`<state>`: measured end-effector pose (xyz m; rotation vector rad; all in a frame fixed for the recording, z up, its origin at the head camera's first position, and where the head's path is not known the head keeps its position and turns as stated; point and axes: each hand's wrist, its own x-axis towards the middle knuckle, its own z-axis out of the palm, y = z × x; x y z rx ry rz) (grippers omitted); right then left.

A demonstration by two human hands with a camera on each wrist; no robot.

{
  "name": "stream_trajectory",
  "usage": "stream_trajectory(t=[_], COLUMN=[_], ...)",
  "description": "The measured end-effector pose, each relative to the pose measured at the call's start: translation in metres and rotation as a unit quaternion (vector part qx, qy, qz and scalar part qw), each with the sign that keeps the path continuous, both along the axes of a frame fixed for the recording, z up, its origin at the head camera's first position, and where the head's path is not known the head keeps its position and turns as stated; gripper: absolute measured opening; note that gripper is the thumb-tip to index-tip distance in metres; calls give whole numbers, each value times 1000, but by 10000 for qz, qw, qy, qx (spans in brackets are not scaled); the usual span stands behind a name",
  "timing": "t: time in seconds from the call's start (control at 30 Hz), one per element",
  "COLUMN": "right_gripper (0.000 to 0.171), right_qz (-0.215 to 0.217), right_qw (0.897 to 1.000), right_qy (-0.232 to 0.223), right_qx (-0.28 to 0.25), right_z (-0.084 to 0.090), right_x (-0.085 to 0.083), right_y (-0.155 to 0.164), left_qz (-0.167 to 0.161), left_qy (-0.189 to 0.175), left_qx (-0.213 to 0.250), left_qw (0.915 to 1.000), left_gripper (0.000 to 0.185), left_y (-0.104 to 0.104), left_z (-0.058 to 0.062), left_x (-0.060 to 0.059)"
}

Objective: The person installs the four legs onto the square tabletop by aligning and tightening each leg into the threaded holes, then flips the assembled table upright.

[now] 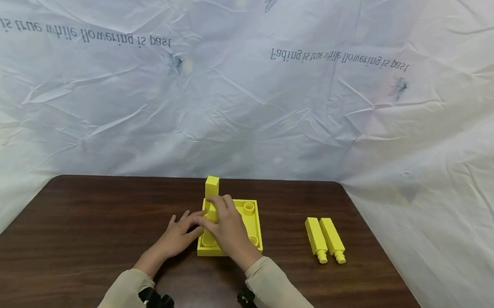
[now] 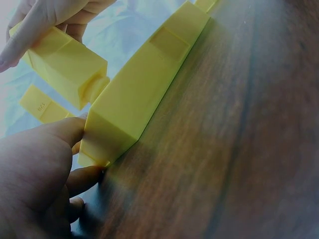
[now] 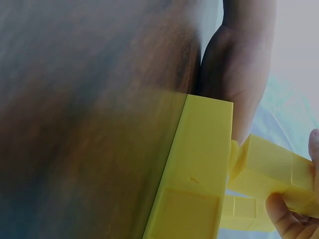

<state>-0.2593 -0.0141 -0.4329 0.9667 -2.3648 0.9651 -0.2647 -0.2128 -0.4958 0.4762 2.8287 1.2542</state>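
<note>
Both hands on the yellow base plate (image 1: 254,222)

My right hand (image 1: 228,227) pinches a yellow peg block (image 2: 67,64) over the plate's near-left socket, left hand (image 1: 176,235) braces the plate's left edge with relaxed fingers; 1 block (image 1: 211,187) stands upright at the back, 2 spare blocks (image 1: 325,239) lie well off right on the table (image 1: 83,227)

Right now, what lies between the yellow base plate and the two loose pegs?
Only bare brown table separates the base plate from the two loose pegs, as the head view shows.
</note>
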Motion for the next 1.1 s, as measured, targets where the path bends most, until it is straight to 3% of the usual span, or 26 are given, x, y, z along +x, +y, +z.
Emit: stream_trajectory(t=[0.43,0.67,0.87,1.1], right_gripper=[49,52,50,48], right_qz=[196,32,158,1155], right_qw=[9994,9997,9997,9841], right_qy=[294,222,-137,-1349], right_qx=[-53,-7,110,12], right_z=[0,1,3,6], right_x=[-3,-3,-1,1], right_y=[2,0,1,13], left_qz=[-5,-2,-1,48], left_qy=[-20,41,-3,-69], left_qx=[14,35,55,-58], left_qw=[10000,10000,10000,9999], left_gripper=[58,59,59,61], left_y=[0,-1,0,0], left_z=[2,3,2,2], left_x=[2,2,2,2])
